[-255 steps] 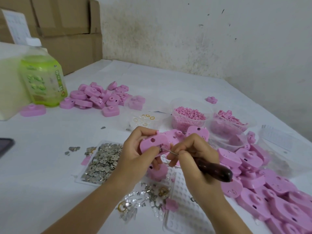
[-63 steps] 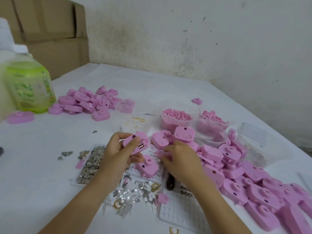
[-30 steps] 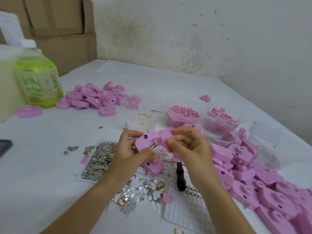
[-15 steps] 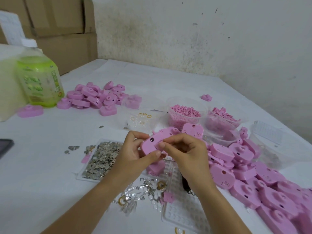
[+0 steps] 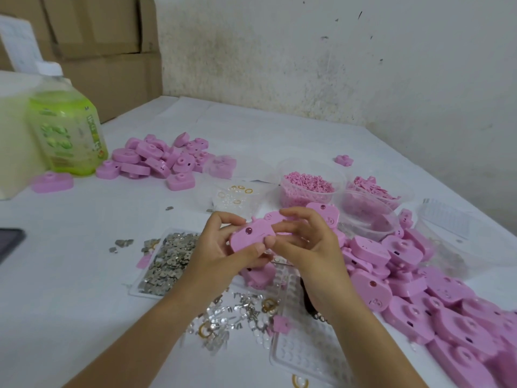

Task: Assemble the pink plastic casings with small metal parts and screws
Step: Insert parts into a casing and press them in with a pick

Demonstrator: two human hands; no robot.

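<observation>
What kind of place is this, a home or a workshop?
Probably a small hand-assembly workshop: heaps of identical pink casings lie on a white table, a tray of small metal parts sits between them, and cardboard boxes are stacked behind.

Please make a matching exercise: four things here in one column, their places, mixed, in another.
1. green plastic bottle with white cap
2. clear round tub of tiny pink pellets
3. flat clear tray of small silver metal parts
4. pink plastic casing

A. held by left hand and right hand
B. far left of white table
C. just left of both hands
D. beyond the hands, toward the wall

Pairs: 1-B, 2-D, 3-C, 4-A
</observation>
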